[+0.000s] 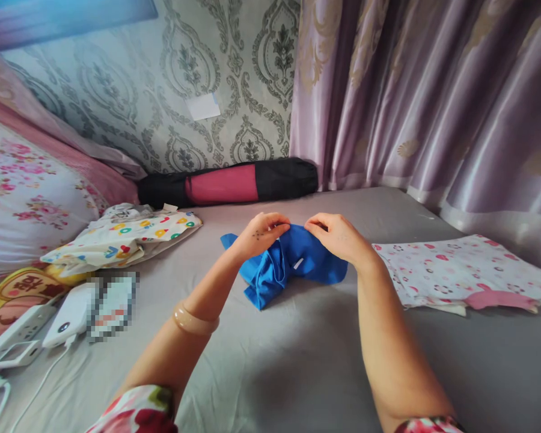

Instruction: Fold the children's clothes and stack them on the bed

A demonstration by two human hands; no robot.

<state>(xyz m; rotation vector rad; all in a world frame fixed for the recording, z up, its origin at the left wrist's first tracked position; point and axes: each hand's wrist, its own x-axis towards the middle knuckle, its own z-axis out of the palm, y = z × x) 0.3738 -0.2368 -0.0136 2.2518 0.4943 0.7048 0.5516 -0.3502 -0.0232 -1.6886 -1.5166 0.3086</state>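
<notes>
Blue cloth (313, 255) pinched by left hand (288, 225) and right hand (305, 226), printed garment (455, 270) well to the right

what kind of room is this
Probably a bedroom: a wide, flat surface that looks like a bed with a grey sheet has clothes lying on it, patterned wallpaper covers the wall behind, and long, shiny purple curtains hang beside it.

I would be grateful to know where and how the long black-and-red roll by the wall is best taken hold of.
Take the roll, I would suggest, around its red middle section, coming from above and the front: it lies lengthwise along the wall, with its rounded top and front side exposed.
</notes>
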